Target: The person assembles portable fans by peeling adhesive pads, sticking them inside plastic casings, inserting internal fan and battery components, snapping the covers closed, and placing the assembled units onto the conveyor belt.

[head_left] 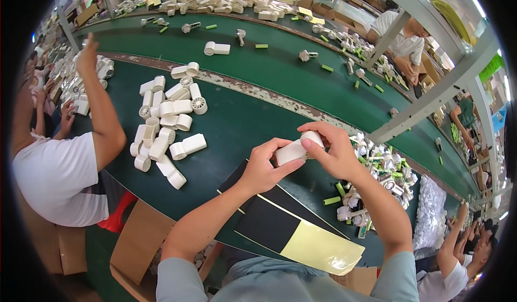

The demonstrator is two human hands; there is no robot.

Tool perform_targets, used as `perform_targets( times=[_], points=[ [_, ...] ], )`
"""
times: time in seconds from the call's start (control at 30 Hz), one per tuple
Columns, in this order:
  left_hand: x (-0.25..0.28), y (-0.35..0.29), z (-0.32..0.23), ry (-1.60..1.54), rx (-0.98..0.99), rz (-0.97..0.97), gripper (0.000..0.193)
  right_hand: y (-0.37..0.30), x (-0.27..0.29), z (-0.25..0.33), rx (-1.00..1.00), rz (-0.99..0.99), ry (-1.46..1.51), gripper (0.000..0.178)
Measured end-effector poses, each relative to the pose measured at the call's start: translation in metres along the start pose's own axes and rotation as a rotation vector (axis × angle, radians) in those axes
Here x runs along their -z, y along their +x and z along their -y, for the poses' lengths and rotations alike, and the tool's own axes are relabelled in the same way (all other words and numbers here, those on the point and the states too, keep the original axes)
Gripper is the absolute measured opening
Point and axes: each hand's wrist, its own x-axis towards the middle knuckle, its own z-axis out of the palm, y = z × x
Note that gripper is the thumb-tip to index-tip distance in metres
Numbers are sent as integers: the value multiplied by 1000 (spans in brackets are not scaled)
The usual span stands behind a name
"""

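Note:
In front of me, above the green table, both hands hold a white plastic mini-fan housing (pixel 291 154). My left hand (pixel 266 164) is closed around its squared handle end. My right hand (pixel 335 150) grips the rounded end, thumb and fingers pressed on it; the side facing away is hidden. Under my forearms lie black sheets (pixel 267 224), one with a shiny pale yellow part (pixel 323 246). A loose group of similar white housings (pixel 175 107) lies to the left, some showing round slotted grilles. By my right forearm is a heap of fan inner parts (pixel 388 178) with green cylindrical cells (pixel 332 200).
Beyond a worn metal rail (pixel 258 93) runs a green conveyor (pixel 177 46) carrying scattered parts. A slanted metal post (pixel 425 100) stands at right. A clear plastic bag (pixel 430 210) lies at the right edge. Co-workers sit on both sides and across. An open carton (pixel 137 243) is at lower left.

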Motion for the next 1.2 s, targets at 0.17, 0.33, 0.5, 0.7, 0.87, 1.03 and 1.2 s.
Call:
perform_targets(
  times=[0.17, 0.33, 0.5, 0.7, 0.87, 1.03, 1.2],
  points=[
    [13, 18, 1, 185, 42, -19, 52, 35, 18, -28, -79, 196, 54, 43],
    [64, 42, 13, 1091, -201, -395, 77, 88, 48, -100, -120, -336, -245, 40],
    [120, 50, 26, 1589, 38, -484, 74, 103, 69, -155, -341, -382, -964, 46],
    [126, 46, 36, 1585, 62, -490, 53, 178, 46, -202, 5, -321, -805, 40],
    [111, 50, 14, 1434, 22, -509, 57, 242, 39, -253, -135, -323, -902, 64],
    [102, 56, 46, 1500, 58, -469, 42, 261, 80, -277, -306, -243, -988, 64],
    [101, 53, 38, 1291, 48, -292, 33, 250, 53, -234, -366, -128, -1080, 53]
  ],
)
